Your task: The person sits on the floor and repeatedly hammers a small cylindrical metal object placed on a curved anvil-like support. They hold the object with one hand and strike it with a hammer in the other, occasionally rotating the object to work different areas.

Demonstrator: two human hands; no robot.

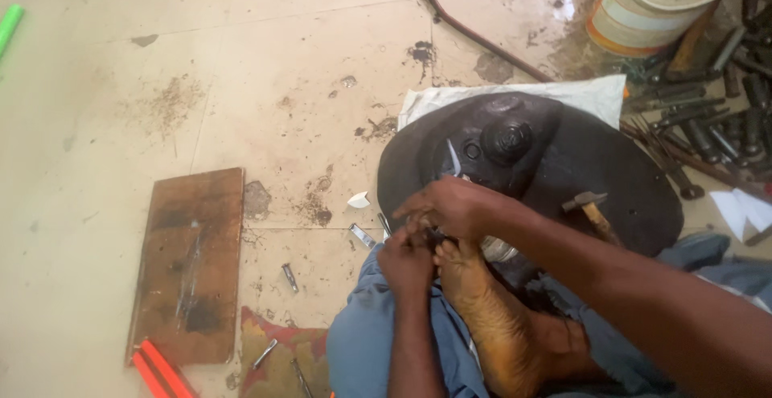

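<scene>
- While the person is sitting on the tiled floor (305,60), the head view is showing both hands meeting over the toes of a bare foot (482,301), right at the near edge of a black fuel tank (547,165).
- The left hand (406,263) is curling closed around a small dark part (434,237), pinching it against the toes.
- The right hand (450,205) is bending its fingers down onto the same part; how firmly it is gripping, I cannot tell.
- That part is lying mostly hidden between fingers and foot, so only a dark, small shape is showing.
- Slipping looks like the main risk: with the piece being braced against skin, a slip could be nicking the toes or sending it across the floor among the loose metal bits (362,235).
- A hammer (591,205) is resting on the tank, and a wooden board (189,265) is lying well apart to the left.
</scene>
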